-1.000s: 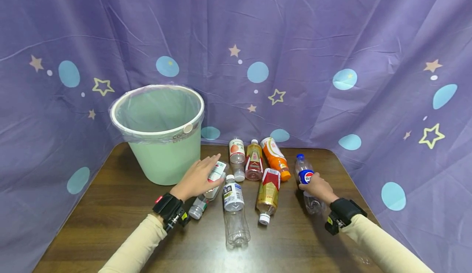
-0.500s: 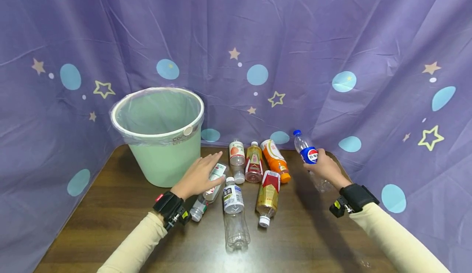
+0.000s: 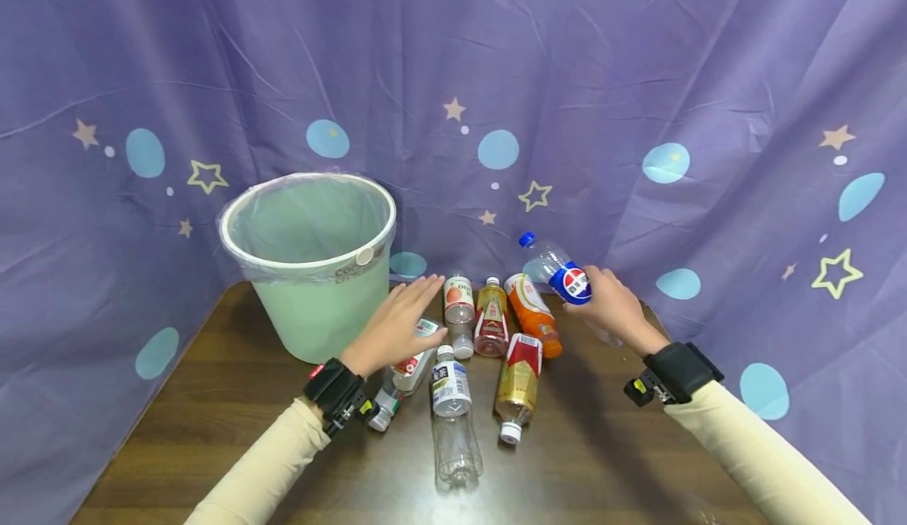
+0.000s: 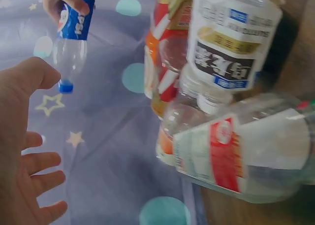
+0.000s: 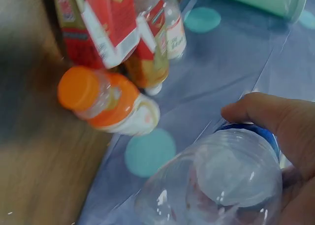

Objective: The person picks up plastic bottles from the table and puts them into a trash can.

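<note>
My right hand grips the Pepsi bottle round its blue label, fingers curled on it. Bottle is lifted off the tabletop, tilted, blue cap pointing up and left, held above the orange bottle near the back curtain. Right wrist view shows the clear base of the Pepsi bottle close up with my thumb over the label.

My left hand is spread flat, fingers straight, holding nothing, hovering over the white-label bottle with red band; can't tell if it touches it. Left wrist view shows the same palm open with fingers relaxed, and that bottle lying on its side.

On the tabletop, all lying down: a peach-label bottle just right of my left fingertips, a red-and-yellow tea bottle beside it, then the orange bottle. Nearer me, a clear bottle with white label and a gold bottle with red top label, side by side, well apart from the Pepsi bottle.

Green bin with a clear liner stands at the back left of the tabletop, just left of my left hand.
</note>
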`<move>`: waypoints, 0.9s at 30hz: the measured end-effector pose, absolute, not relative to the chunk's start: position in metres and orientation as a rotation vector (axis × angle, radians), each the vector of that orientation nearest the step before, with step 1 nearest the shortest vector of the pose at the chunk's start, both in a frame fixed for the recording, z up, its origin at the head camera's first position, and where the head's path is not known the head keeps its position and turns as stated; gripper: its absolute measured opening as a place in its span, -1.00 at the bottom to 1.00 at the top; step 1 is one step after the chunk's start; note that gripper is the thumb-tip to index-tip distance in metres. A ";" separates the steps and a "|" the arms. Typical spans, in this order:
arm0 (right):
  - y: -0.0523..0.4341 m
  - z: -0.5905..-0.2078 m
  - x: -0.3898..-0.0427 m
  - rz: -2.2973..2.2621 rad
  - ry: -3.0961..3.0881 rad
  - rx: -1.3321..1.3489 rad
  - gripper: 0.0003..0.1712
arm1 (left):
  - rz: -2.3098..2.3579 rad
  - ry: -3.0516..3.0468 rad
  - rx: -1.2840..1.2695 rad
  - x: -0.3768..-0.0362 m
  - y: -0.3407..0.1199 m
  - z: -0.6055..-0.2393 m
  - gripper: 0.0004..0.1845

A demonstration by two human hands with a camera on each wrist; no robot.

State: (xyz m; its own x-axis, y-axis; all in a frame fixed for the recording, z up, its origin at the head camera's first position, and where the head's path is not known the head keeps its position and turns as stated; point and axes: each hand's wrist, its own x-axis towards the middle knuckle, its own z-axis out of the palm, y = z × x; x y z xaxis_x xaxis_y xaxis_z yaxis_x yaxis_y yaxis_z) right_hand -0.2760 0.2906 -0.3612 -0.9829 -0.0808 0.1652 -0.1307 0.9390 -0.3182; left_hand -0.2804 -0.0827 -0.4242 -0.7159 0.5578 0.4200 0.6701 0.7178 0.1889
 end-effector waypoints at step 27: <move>0.198 -0.361 -0.232 0.271 -2.832 0.558 -0.07 | -0.276 -2.226 -1.121 -0.261 -0.035 -0.389 -0.02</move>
State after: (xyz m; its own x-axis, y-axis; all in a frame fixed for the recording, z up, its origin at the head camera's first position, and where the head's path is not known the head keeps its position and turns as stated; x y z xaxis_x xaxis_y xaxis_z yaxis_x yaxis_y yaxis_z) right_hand -0.2316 0.1977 -0.3605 -0.8977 -0.3481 0.2701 -0.3930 0.9097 -0.1338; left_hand -0.2609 -0.0348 -0.3894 -0.4447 0.6512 0.6150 0.7815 0.6175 -0.0887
